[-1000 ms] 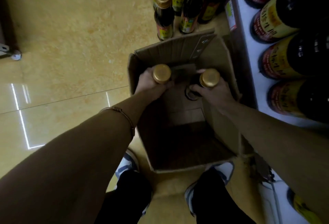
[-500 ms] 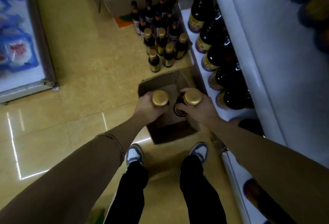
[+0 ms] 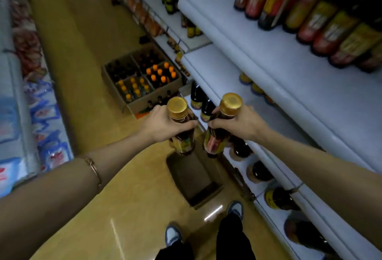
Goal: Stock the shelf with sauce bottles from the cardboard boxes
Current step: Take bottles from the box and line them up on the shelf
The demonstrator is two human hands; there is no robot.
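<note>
A bracelet (image 3: 94, 169) circles one wrist, grey sneakers (image 3: 172, 236) stand on glossy yellow floor tiles (image 3: 82, 57)

Single head-worn wide-angle view, looking forward and steeply down from standing height along a shop aisle. Floor (image 3: 128, 193) fills the centre, white shelf (image 3: 279, 86) runs down the right side, a freezer-like display edge on the left. Both forearms reach in from the bottom corners; left hand (image 3: 163, 124) and right hand (image 3: 241, 122) sit near frame centre, close to the lens. Own shoes at the bottom edge. Strong wide-angle bend, some motion blur; no second view to share with
</note>
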